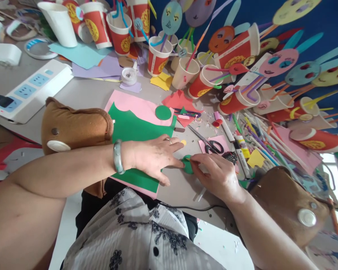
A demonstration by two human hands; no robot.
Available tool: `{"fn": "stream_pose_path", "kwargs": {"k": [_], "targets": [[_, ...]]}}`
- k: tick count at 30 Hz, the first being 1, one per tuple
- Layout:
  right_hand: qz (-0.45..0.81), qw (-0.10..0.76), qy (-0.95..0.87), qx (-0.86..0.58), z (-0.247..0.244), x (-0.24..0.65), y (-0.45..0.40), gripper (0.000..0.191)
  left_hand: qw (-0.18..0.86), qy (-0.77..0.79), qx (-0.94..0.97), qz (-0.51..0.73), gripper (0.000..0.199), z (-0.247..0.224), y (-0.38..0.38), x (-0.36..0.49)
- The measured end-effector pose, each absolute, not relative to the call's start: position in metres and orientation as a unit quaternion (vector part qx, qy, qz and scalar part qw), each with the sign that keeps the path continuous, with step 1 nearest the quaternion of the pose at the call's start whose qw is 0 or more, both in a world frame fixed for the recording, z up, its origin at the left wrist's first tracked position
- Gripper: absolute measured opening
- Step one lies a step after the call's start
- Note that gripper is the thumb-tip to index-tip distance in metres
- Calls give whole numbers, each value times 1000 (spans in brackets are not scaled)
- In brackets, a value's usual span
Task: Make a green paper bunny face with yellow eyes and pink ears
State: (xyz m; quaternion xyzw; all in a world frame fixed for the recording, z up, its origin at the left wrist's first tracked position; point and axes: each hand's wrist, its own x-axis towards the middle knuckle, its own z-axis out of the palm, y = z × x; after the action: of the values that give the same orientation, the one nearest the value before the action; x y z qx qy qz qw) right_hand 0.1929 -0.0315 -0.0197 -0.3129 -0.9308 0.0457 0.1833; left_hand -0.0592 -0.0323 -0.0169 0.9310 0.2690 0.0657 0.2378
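Note:
My left hand point(154, 153) lies palm down with fingers spread over a green paper sheet point(138, 131), which rests on pink paper point(129, 98). Its fingertips reach the edge of a small green paper disc point(188, 165) on the table. Over that disc my right hand point(216, 173) pinches thumb and forefinger together; whatever sits between the tips is too small to make out. A yellow paper dot point(183, 143) lies just beyond my left fingers. Black-handled scissors point(211, 145) rest near my right hand, and a larger green circle point(163, 112) lies on the pink paper.
Paper cups point(159, 56) with paper-faced figures line the back. A power strip point(30, 90) sits at left, beside a brown stuffed cushion-like piece point(76, 127). Another brown piece point(290, 202) lies at right. Pens, a glue bottle point(242, 145) and pipe cleaners crowd the right side.

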Motion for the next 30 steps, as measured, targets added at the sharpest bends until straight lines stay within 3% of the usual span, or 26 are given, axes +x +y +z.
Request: {"fn": "stream_pose_path", "kwargs": {"k": [9, 30], "targets": [[32, 190, -944, -266, -23, 192, -31, 16, 255, 275, 923, 85, 47, -13, -34, -60], [28, 177, -951, -253, -24, 192, -32, 17, 237, 284, 929, 12, 58, -9, -34, -59]]}}
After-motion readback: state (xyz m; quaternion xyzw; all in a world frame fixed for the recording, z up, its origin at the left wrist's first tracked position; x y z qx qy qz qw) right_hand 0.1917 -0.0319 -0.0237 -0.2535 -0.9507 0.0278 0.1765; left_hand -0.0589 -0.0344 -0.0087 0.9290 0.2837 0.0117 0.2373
